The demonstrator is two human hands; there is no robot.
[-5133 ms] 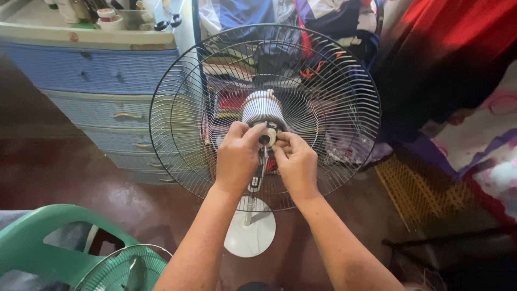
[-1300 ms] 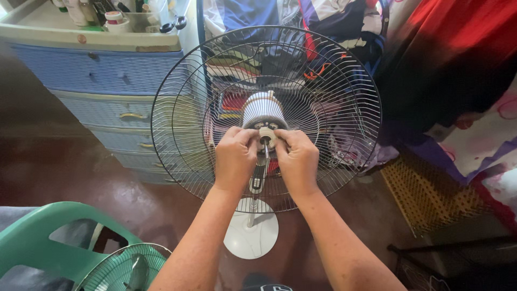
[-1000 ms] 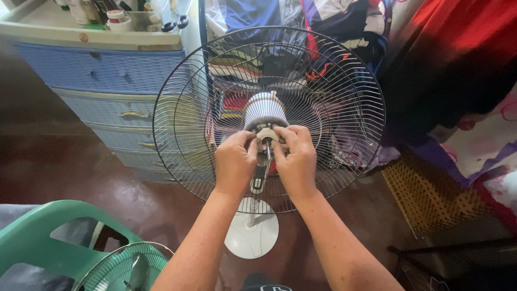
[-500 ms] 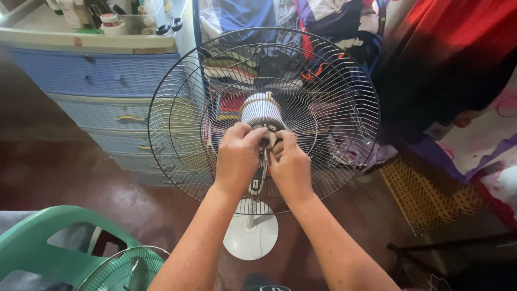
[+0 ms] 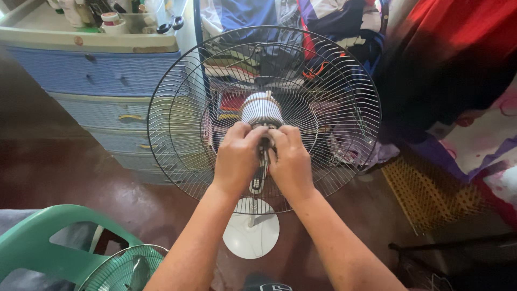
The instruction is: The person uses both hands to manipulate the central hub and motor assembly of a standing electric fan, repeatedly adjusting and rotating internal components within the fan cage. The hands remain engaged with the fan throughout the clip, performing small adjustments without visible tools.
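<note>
While both hands are closed at the hub of a stripped stand fan, the items in view are listed as follows.

Left hand [image 5: 237, 159]: curled shut, fingertips pressed on the front of the motor housing [image 5: 262, 109], at the left of the centre.
Right hand [image 5: 291, 160]: curled shut beside the left, fingertips set on the same hub from the right; the knuckles of the two hands are nearly touching.
Item gripped: a small part at the shaft is pinched between the fingers of both hands; its kind cannot be told, as it is hidden by the fingers.
Motor housing: white, ribbed, cylindrical, found at the middle of the rear grille, just above the hands.
Rear grille [image 5: 177, 113]: dark wire, round, held upright; no blade or front guard is fitted.
Fan base [image 5: 251, 235]: white, round, stood on the floor below the wrists, with the pole rising from it.
Front guard [image 5: 125, 268]: green wire, laid low at the lower left, beside the green plastic chair [image 5: 37, 231].
Drawer chest [image 5: 102, 81]: blue plastic, placed behind the grille at the left, with bottles and jars on top.
Clothing [image 5: 323, 21]: hung and heaped behind the grille.
Floor [image 5: 59, 167]: dark red, glossy.
</note>
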